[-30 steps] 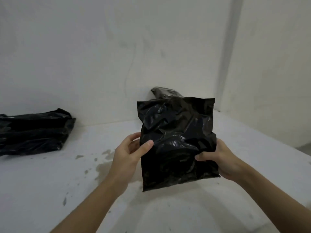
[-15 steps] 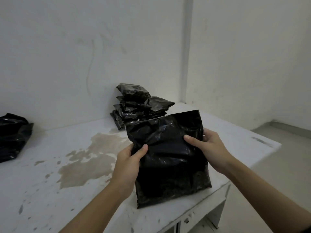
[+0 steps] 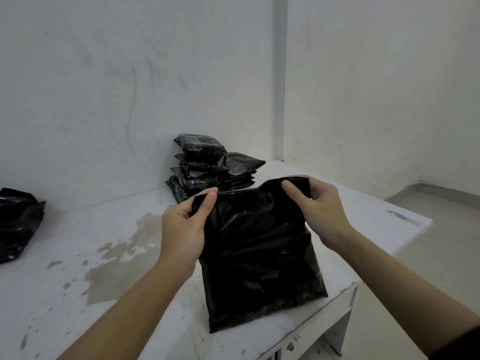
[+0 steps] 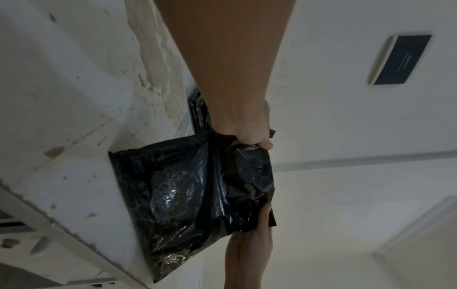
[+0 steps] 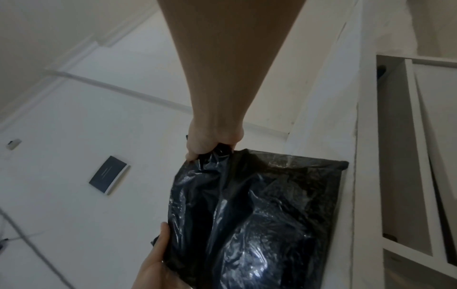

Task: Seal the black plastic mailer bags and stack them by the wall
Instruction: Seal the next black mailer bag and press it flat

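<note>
A filled black mailer bag (image 3: 259,253) stands upright with its bottom edge on the white table (image 3: 78,255), close to the front right corner. My left hand (image 3: 187,224) pinches the bag's top left corner and my right hand (image 3: 314,206) pinches its top right corner. In the left wrist view the left hand (image 4: 247,129) grips the bag (image 4: 188,195) at its top edge. From the right wrist, the right hand (image 5: 210,144) clutches the crumpled top of the bag (image 5: 259,224). A stack of black mailer bags (image 3: 207,167) lies against the back wall behind it.
A second pile of black bags (image 3: 18,224) lies at the table's far left. A brown stain (image 3: 124,255) marks the tabletop. The table's right edge (image 3: 389,255) drops to the floor, and open drawers (image 5: 418,156) show below the front edge.
The view has swung to the right. Both hands slid up from the bag's sides to its top corners, and the bag now stands on the table near the front edge.
</note>
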Tool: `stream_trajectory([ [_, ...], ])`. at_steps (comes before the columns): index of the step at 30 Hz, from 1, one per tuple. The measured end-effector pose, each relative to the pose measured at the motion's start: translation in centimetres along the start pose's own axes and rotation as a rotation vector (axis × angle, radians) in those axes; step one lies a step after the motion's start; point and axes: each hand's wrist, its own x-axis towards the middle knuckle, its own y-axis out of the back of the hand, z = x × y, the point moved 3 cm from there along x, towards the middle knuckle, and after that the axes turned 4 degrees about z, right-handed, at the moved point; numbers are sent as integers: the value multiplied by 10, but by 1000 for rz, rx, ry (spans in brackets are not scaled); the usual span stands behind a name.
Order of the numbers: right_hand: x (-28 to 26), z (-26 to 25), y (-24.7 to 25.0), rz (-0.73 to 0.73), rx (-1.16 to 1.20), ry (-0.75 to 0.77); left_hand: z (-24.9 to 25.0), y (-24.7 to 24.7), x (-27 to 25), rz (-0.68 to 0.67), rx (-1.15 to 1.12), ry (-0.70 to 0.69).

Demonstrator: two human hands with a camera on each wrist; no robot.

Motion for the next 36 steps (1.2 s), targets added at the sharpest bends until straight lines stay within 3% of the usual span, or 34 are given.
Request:
stream_trajectory([
  [17, 6, 0, 5, -8, 146, -63, -3, 3, 6, 8, -73, 23],
  [36, 6, 9, 9, -55, 172, -153, 1, 3, 4, -78, -74, 103],
])
